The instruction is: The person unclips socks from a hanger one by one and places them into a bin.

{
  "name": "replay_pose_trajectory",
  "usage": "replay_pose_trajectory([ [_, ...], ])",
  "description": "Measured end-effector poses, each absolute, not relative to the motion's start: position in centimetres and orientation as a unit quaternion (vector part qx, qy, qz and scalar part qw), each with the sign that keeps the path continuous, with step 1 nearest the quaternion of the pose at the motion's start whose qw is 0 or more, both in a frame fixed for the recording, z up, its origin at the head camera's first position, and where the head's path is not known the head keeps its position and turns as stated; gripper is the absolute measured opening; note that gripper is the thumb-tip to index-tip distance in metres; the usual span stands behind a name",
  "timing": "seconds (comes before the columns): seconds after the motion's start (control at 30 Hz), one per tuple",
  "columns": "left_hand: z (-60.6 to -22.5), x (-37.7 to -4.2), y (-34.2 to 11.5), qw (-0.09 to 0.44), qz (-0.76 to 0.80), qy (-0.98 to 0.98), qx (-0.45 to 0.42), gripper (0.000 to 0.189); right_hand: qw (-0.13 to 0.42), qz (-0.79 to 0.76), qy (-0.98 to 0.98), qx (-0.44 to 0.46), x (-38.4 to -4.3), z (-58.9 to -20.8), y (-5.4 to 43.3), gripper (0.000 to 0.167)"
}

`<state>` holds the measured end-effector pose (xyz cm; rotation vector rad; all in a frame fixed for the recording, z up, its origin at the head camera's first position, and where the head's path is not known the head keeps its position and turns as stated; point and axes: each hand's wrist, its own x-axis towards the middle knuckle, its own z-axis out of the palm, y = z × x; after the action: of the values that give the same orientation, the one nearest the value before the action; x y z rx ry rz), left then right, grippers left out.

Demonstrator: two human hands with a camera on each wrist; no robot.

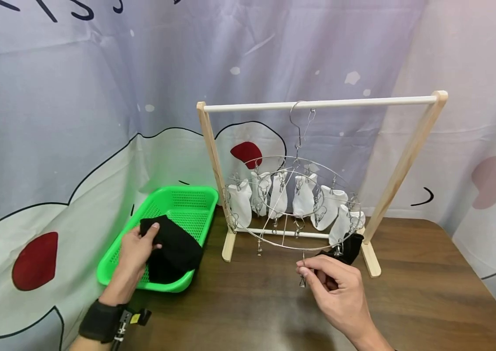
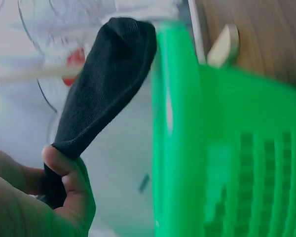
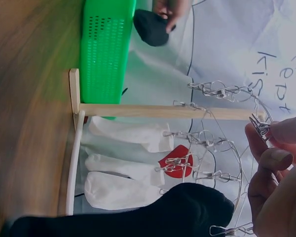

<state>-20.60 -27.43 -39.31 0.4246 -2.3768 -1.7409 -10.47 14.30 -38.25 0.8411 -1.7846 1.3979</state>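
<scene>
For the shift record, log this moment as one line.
left hand: holds black sock over green basket | right hand: pinches empty metal clip | white socks: clipped to round hanger

Pinched black sock (image 2: 106, 84), green basket (image 2: 175, 133), brown tabletop (image 2: 271, 34)

Basket (image 1: 192, 207) left of rack (image 1: 353, 103)

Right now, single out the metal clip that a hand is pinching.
The metal clip at the near edge of the round wire hanger, pinched by the right hand; no hand touches the others.
</scene>
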Motion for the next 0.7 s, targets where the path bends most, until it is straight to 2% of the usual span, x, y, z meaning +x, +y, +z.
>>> replay_pose_trajectory([
  [0.37,-42.0,-21.7,-33.1,0.019,-0.467,-0.87,0.158,0.075,0.366,0.522,-0.695,0.332,-10.5,-38.3,14.7,0.035],
  [0.47,-42.6,-22.0,-34.0,0.055,-0.394,-0.905,0.153,0.074,0.378,0.509,-0.698,0.335,-10.5,-38.2,14.7,0.033],
  [0.6,-42.0,-21.8,-33.6,0.144,-0.302,-0.931,0.144,0.059,0.39,0.493,-0.699,0.341,-10.4,-38.0,14.7,0.029],
  [0.7,-40.7,-21.4,-32.2,0.19,-0.28,-0.934,0.114,0.05,0.396,0.483,-0.702,0.341,-10.4,-37.8,14.8,0.027],
])
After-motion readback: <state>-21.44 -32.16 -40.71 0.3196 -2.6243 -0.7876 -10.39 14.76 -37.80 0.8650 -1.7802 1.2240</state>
